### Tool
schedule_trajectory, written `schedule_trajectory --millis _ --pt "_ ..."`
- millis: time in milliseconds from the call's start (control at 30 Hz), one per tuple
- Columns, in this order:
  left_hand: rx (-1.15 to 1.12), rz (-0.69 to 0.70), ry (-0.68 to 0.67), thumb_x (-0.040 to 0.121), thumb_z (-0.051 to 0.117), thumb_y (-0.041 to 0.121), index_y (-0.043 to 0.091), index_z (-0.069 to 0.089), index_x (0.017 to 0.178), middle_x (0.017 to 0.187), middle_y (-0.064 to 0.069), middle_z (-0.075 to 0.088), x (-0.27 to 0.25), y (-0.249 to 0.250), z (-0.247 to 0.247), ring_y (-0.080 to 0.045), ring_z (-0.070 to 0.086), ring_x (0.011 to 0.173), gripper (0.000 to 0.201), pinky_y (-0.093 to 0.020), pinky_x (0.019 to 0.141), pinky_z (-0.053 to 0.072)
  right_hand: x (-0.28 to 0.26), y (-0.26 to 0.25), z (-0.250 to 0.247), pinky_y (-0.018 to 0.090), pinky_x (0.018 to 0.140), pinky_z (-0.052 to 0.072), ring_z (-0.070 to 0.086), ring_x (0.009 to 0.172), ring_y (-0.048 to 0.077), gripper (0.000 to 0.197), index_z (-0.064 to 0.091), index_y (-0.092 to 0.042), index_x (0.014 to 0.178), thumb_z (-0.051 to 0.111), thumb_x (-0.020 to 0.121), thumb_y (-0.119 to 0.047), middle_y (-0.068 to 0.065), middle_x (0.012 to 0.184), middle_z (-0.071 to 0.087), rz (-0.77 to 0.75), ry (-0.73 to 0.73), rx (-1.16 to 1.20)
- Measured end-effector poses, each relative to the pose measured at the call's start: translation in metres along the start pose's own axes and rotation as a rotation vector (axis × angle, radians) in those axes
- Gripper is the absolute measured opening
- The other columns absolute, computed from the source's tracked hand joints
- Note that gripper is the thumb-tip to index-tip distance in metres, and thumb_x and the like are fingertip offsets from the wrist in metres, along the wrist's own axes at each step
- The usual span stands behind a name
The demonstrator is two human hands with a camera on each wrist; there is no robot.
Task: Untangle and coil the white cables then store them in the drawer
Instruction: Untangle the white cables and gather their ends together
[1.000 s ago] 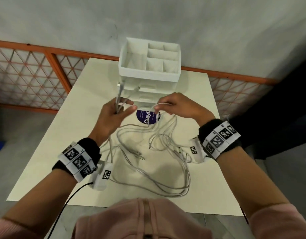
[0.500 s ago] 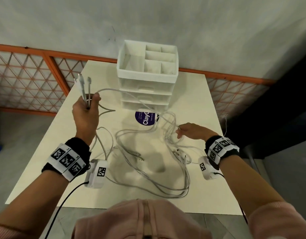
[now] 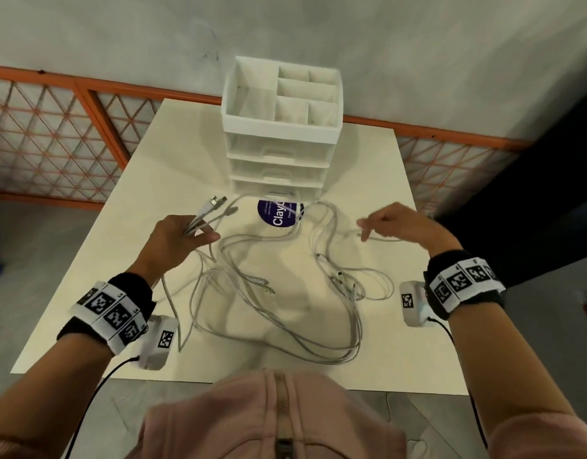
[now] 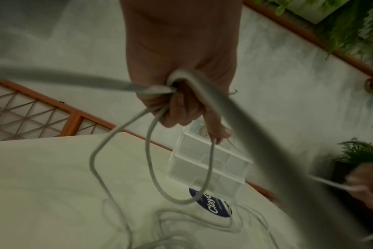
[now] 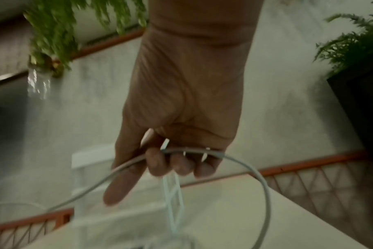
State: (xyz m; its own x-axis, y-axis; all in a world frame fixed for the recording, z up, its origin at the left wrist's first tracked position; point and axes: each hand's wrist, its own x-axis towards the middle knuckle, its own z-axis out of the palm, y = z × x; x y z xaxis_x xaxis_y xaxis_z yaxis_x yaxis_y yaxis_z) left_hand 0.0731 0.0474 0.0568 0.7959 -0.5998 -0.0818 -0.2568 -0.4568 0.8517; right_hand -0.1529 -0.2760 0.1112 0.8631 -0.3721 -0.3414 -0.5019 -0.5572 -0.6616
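Several white cables (image 3: 285, 313) lie tangled in loops across the cream table (image 3: 87, 309). My left hand (image 3: 182, 233) grips a bunch of cable ends, their plugs (image 3: 216, 203) sticking out toward the drawer unit; in the left wrist view the fingers (image 4: 177, 109) curl round several strands. My right hand (image 3: 394, 223) hovers at the right and holds one white cable (image 3: 381, 239); the right wrist view shows that cable (image 5: 194, 150) running under curled fingers. The white drawer unit (image 3: 278, 154) stands at the table's back, all drawers closed.
A round purple sticker (image 3: 278, 213) lies on the table in front of the drawer unit. An orange lattice railing (image 3: 53, 134) runs behind the table. A dark shape (image 3: 533, 200) stands at the right. Potted ferns (image 5: 351, 43) show in the wrist views.
My left hand has come down and rightward with the cable ends, from raised at the left toward the table's middle. My right hand has lifted and moved right, drawing one cable out.
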Motion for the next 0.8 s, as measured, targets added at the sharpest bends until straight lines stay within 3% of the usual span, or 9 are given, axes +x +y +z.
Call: schedule_trajectory --millis 67,200,300,400,500,567,633,733,800 --pt "0.042 0.013 -0.119 0.072 0.079 0.016 0.014 0.065 0.064 0.042 0.016 0.049 -0.006 -0.002 0.001 -0.001 0.040 0.046 0.016 -0.009 0.048 0.029 -0.001 0.021 0.021 0.022 0.064 0.039 0.049 0.061 0.012 0.029 0.073 -0.021 0.066 0.062 0.087 -0.039 0.001 0.057 0.055 0.146 -0.201 -0.091" --pt "0.095 0.053 -0.192 0.072 0.079 0.015 0.010 0.067 0.066 0.041 0.014 0.047 -0.025 -0.004 0.008 -0.003 0.041 0.045 0.015 -0.010 0.048 0.029 0.003 0.065 0.065 0.020 0.060 0.044 0.060 0.060 0.003 0.027 0.065 -0.027 0.064 0.061 0.083 -0.045 -0.009 0.068 0.065 0.418 -0.526 -0.503" --pt "0.090 0.071 -0.100 0.074 0.077 0.026 0.010 0.067 0.071 0.057 -0.004 0.047 -0.040 -0.011 0.015 -0.009 0.038 0.053 0.019 -0.015 0.050 0.029 0.015 0.066 0.077 0.022 0.054 0.044 0.059 0.059 0.010 0.013 0.063 -0.018 0.070 0.072 0.076 -0.025 -0.001 0.068 0.064 0.483 -0.448 -0.544" --pt "0.112 0.099 -0.029 0.087 0.063 0.034 0.003 0.057 0.073 0.058 -0.011 0.046 -0.054 -0.014 0.020 -0.009 0.041 0.055 0.034 -0.015 0.053 0.033 0.035 0.038 0.086 0.027 0.064 0.049 0.061 0.072 0.022 0.007 0.064 -0.007 0.085 0.067 0.079 -0.009 0.012 0.080 0.068 0.330 -0.185 -0.404" --pt "0.091 0.102 -0.013 0.093 0.051 0.036 0.005 0.049 0.077 0.053 -0.001 0.037 -0.067 -0.010 0.022 -0.007 0.039 0.049 0.035 -0.015 0.050 0.031 0.054 -0.003 0.112 0.009 0.053 0.040 0.058 0.077 0.021 0.004 0.063 -0.005 0.085 0.062 0.083 -0.008 0.008 0.083 0.063 0.104 -0.039 -0.222" --pt "0.077 0.092 0.001 0.096 0.046 0.032 0.014 0.046 0.077 0.053 0.003 0.034 -0.072 -0.009 0.023 -0.007 0.038 0.047 0.027 -0.015 0.049 0.031 0.062 -0.024 0.140 0.009 0.049 0.037 0.055 0.074 0.019 0.012 0.063 -0.001 0.092 0.064 0.085 -0.010 0.008 0.081 0.060 0.012 -0.061 -0.110" --pt "0.056 0.077 0.029 0.098 0.042 0.031 0.029 0.036 0.071 0.053 0.003 0.034 -0.074 -0.008 0.023 -0.007 0.038 0.046 0.027 -0.015 0.049 0.031 0.069 -0.035 0.173 0.018 0.056 0.039 0.055 0.075 0.020 0.025 0.061 -0.002 0.098 0.071 0.082 -0.018 0.008 0.083 0.059 -0.042 -0.156 -0.063" --pt "0.025 0.058 0.051 0.099 0.039 0.032 0.030 0.032 0.071 0.056 0.001 0.037 -0.077 -0.008 0.022 -0.008 0.036 0.047 0.028 -0.016 0.048 0.031 0.072 -0.037 0.210 0.030 0.070 0.041 0.049 0.080 0.019 0.038 0.055 -0.003 0.104 0.076 0.076 -0.019 0.007 0.088 0.052 -0.094 -0.243 -0.116" --pt "0.015 0.052 0.064 0.099 0.038 0.033 0.026 0.032 0.073 0.057 -0.001 0.036 -0.078 -0.010 0.021 -0.010 0.034 0.048 0.027 -0.017 0.048 0.030 0.074 -0.032 0.221 0.037 0.080 0.043 0.047 0.084 0.021 0.029 0.055 0.000 0.101 0.071 0.079 -0.011 0.007 0.091 0.048 -0.137 -0.211 -0.138"
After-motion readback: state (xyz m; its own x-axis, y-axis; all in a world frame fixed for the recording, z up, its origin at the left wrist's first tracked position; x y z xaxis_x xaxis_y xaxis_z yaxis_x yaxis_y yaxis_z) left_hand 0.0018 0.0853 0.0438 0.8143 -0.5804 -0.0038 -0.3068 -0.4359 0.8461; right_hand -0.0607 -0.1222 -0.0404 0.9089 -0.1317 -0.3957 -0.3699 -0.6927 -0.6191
